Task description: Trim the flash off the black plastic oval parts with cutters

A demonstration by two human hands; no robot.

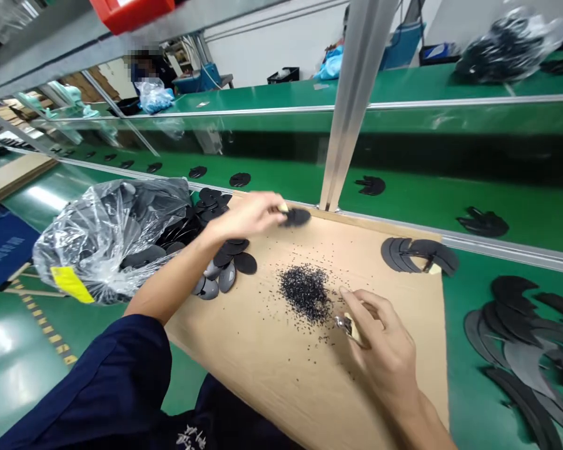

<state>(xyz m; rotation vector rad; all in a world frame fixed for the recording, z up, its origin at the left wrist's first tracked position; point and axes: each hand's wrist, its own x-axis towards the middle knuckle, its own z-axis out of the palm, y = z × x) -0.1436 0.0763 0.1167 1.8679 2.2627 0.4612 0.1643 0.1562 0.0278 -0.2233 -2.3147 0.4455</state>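
Observation:
My left hand (256, 215) reaches over the far side of the brown cardboard sheet (244, 356). Its fingers pinch a flat black oval disc (298, 217), slightly blurred. My right hand (385, 337) is curled low over the cardboard, right of a heap of tiny black pieces (304, 292). A small shiny metal-tipped thing (341, 322) pokes out from its fingers; the rest is hidden in the grip. Pale yellow covers show on fingers of both hands. Loose black oval discs (244, 263) lie under and beside my left forearm.
A clear plastic bag (107, 219) of black discs lies at left. Curved black parts (398, 255) rest on the cardboard's right edge, with more curved parts (511, 319) beyond. Black assemblies (370, 185) sit spaced along the green belt (300, 181). A metal post (351, 94) rises behind the cardboard.

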